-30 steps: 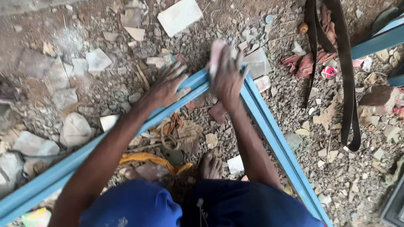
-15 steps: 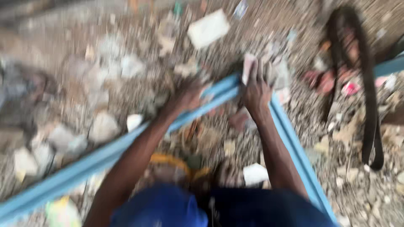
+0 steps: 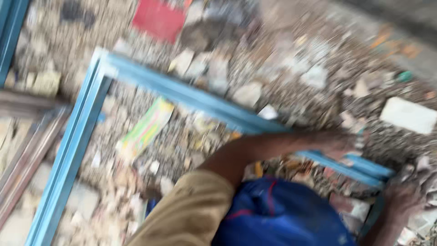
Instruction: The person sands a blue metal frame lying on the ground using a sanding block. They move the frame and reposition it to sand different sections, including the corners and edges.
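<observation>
Heavily blurred throughout. Left hand [image 3: 339,143] laid on the blue metal frame [image 3: 195,98], fingers smeared, spread or curled impossible to tell. Right hand [image 3: 405,196] at the frame's right corner, near the picture's edge, grip equally unclear. Frame flat on the rubble ground [image 3: 291,59]: long straight painted bars, sharp corner upper left. Rough pale stones, gravel, a red flat scrap [image 3: 157,20].

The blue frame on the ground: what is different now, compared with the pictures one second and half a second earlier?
The view has swung left, so the far corner of the blue frame now shows. The near corner, with both hands, has shifted to the lower right. The left hand still rests on the rail; the right hand stays at the corner, its grip blurred. The frame still lies on the rubble.
</observation>
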